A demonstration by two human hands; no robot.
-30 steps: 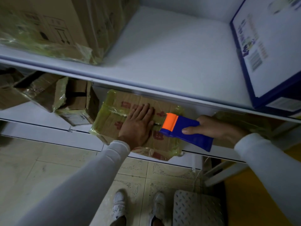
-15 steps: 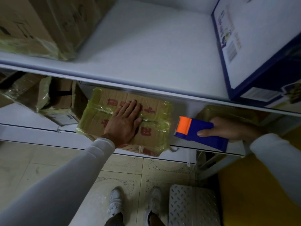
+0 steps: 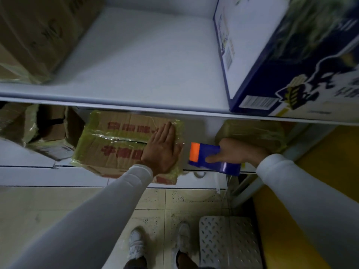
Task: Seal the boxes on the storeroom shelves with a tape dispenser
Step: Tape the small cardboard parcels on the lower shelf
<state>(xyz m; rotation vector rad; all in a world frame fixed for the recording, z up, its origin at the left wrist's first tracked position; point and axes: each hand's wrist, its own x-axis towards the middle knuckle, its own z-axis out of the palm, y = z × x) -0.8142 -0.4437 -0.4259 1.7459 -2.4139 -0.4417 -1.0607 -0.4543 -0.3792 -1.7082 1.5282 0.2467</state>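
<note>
A flat cardboard box [image 3: 116,140] with red print and yellowish tape along its edges lies on the lower shelf. A strip of clear tape runs along its centre seam. My left hand [image 3: 162,150] lies flat on the box's right end, fingers straight. My right hand [image 3: 235,152] grips a blue tape dispenser [image 3: 209,159] with an orange front, held just right of the box and clear of it. A second taped cardboard box [image 3: 254,133] sits behind my right hand.
The white upper shelf [image 3: 136,61] carries a brown carton [image 3: 37,35] at left and a blue-and-white printed box [image 3: 272,55] at right. Open, torn cartons [image 3: 38,129] stand left on the lower shelf. A perforated metal step [image 3: 229,241] is by my feet.
The dispenser came off the box's top and moved right, clear of it. My left hand slid from the box's middle to its right end. The camera shifted left.
</note>
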